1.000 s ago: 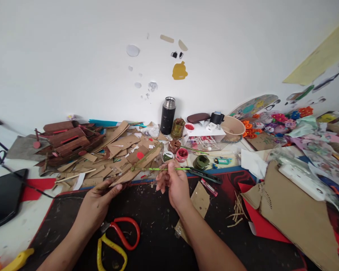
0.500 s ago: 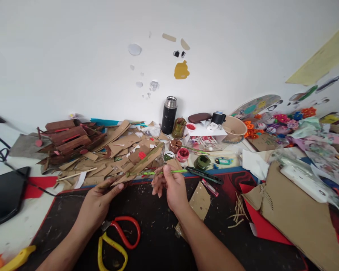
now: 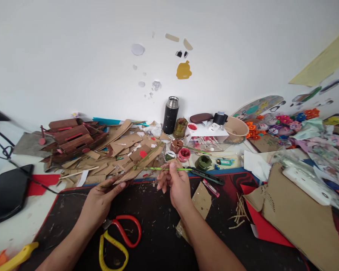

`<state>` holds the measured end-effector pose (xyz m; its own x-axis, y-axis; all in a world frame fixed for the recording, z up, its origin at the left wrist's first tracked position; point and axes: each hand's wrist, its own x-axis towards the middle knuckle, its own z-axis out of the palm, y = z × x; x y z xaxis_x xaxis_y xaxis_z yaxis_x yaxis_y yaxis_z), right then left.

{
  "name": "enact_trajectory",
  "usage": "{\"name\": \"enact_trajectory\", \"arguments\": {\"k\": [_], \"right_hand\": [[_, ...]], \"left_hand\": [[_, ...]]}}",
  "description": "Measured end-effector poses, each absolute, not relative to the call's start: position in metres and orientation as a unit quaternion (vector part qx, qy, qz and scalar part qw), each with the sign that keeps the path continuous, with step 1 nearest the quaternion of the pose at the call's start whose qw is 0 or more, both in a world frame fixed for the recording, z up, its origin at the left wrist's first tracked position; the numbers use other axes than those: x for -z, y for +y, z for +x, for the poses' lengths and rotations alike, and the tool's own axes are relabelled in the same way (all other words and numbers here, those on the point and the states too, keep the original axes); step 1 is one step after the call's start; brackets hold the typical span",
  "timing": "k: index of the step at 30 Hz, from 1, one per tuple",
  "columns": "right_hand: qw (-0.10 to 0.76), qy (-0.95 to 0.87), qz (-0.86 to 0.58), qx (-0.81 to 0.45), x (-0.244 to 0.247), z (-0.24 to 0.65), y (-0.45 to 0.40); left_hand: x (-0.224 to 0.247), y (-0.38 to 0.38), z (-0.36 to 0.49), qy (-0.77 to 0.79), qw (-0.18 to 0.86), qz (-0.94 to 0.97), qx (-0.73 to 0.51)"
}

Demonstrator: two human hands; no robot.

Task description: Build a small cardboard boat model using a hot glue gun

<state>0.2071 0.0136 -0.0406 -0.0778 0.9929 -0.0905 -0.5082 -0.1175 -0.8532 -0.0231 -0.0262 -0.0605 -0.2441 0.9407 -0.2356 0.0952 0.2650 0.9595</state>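
Observation:
My left hand [image 3: 97, 203] is closed on the near end of a long, pointed cardboard strip [image 3: 155, 156], which is held up at a slant. Green paint shows along the strip's upper edge. Between the fingers of my right hand [image 3: 179, 186] is a thin green paintbrush [image 3: 185, 169], lying nearly level. Its paint-covered tip touches the strip or is just in front of it; I cannot tell which. Just beyond my right hand stand open jars of green paint [image 3: 202, 163], red paint [image 3: 184, 155] and brown paint [image 3: 176, 145].
Scissors [image 3: 113, 248] with red and yellow handles lie near my left forearm. Cardboard scraps [image 3: 124, 145] and a brown model boat [image 3: 73, 141] spread along the back left. A black flask [image 3: 171, 116] stands behind the jars. At right lies a large cardboard sheet [image 3: 305, 214].
My right hand and the paintbrush have shifted slightly right, the tip moving up along the cardboard strip. My left hand keeps its hold. The whole view has shifted a little.

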Motion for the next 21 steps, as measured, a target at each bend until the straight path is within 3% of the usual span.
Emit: {"name": "enact_trajectory", "arguments": {"k": [21], "right_hand": [[0.546,-0.360,-0.334,-0.679,0.0433,0.2084,0.0123]], "left_hand": [[0.0612,-0.0258,-0.0231,0.627,0.483,0.404,-0.459]]}}
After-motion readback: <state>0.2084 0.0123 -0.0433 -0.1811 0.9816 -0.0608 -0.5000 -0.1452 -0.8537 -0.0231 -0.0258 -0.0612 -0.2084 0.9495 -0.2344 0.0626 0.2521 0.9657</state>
